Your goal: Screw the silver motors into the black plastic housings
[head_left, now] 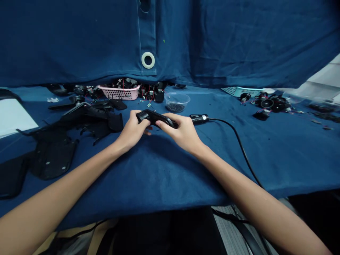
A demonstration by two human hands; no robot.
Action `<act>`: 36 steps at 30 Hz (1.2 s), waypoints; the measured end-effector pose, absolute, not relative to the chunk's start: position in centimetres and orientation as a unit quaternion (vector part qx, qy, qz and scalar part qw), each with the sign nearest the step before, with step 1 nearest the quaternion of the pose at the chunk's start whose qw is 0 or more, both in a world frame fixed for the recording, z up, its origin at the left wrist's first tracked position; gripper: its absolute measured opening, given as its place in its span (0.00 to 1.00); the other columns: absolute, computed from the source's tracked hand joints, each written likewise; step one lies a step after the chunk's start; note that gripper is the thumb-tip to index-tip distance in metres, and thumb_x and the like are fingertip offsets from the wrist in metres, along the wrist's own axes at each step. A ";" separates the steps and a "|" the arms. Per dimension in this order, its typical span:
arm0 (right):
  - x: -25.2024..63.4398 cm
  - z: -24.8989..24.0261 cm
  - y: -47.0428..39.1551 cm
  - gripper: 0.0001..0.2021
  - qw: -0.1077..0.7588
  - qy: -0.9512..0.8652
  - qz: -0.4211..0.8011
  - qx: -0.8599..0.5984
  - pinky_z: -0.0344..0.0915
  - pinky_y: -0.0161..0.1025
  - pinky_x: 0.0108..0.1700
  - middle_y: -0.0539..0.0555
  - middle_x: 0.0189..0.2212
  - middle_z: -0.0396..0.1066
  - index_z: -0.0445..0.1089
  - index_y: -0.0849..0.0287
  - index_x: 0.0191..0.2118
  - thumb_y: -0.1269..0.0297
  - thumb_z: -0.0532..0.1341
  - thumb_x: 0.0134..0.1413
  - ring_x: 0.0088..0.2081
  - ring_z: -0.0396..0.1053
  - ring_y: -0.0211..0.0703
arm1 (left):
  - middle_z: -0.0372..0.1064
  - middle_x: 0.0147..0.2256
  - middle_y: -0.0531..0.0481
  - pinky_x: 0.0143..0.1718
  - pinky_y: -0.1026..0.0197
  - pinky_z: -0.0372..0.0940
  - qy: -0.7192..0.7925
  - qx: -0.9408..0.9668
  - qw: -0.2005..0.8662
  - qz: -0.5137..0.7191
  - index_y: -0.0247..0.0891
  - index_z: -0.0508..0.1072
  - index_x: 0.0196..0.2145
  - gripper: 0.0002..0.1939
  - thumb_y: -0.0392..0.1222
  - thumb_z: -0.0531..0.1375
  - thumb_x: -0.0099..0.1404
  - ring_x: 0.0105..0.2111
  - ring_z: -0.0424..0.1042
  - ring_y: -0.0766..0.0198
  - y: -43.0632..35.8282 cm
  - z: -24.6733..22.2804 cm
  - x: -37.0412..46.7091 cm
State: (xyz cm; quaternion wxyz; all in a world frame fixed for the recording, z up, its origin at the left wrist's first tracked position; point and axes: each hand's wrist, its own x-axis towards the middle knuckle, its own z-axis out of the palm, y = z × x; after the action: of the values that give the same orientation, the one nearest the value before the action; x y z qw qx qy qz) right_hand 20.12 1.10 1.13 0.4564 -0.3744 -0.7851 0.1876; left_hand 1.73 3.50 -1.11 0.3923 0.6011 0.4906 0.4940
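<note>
Between both hands: black part (158, 118), left end pinched narrow by left hand (132, 131), right end gripped by right hand (184, 131). Just beyond right hand: corded tool (198, 119), white label, writing too small for reading. Farther beyond hands: clear tub (184, 100), pink basket (120, 93).

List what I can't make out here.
All in the head view:
Right hand: most fingers hidden behind the black part.
Corded tool: left end hidden by that hand.
Teal basket: contents hidden by curtain.
Tub pieces: too small to identify.
Paper: cut off by left edge.
</note>
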 end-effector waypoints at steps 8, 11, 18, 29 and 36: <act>20.4 1.6 0.9 0.13 0.416 -0.796 0.223 -0.379 0.50 0.32 0.30 0.47 0.24 0.60 0.73 0.63 0.34 0.58 0.59 0.59 0.27 0.53 0.33 | 0.65 0.31 0.53 0.31 0.56 0.67 0.463 0.643 0.438 0.426 0.38 0.56 0.43 0.16 0.41 0.55 0.58 0.27 0.71 0.65 4.1 -0.9 0.6; 20.5 1.9 0.9 0.13 0.411 -0.797 0.219 -0.385 0.49 0.32 0.29 0.47 0.23 0.58 0.71 0.63 0.31 0.57 0.59 0.59 0.27 0.52 0.32 | 0.65 0.32 0.53 0.32 0.56 0.67 0.458 0.644 0.446 0.420 0.38 0.56 0.44 0.16 0.41 0.55 0.58 0.27 0.71 0.65 4.0 -0.9 0.5; 20.4 1.7 1.0 0.14 0.417 -0.785 0.226 -0.399 0.50 0.33 0.30 0.47 0.23 0.59 0.74 0.64 0.36 0.57 0.59 0.59 0.27 0.53 0.32 | 0.65 0.34 0.53 0.34 0.54 0.69 0.474 0.635 0.440 0.422 0.38 0.57 0.43 0.15 0.41 0.57 0.59 0.27 0.72 0.65 4.0 -0.9 0.7; 20.7 2.3 0.9 0.12 0.393 -0.793 0.244 -0.397 0.50 0.33 0.30 0.47 0.24 0.59 0.72 0.63 0.32 0.58 0.60 0.58 0.27 0.53 0.33 | 0.66 0.36 0.51 0.38 0.50 0.71 0.458 0.631 0.481 0.401 0.36 0.57 0.44 0.14 0.39 0.55 0.61 0.27 0.73 0.65 3.9 -1.0 0.4; 20.9 2.2 1.2 0.13 0.410 -0.781 0.243 -0.403 0.55 0.34 0.34 0.49 0.28 0.67 0.74 0.62 0.38 0.57 0.59 0.59 0.30 0.59 0.35 | 0.65 0.40 0.50 0.39 0.50 0.72 0.469 0.634 0.447 0.422 0.38 0.58 0.45 0.17 0.43 0.60 0.63 0.29 0.74 0.65 4.1 -1.4 0.8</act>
State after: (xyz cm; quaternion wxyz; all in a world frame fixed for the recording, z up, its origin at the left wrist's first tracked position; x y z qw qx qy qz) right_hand 20.87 1.24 2.17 0.4104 -0.4029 -0.7811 0.2433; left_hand 0.80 4.05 -1.42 0.4474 0.6341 0.4687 0.4221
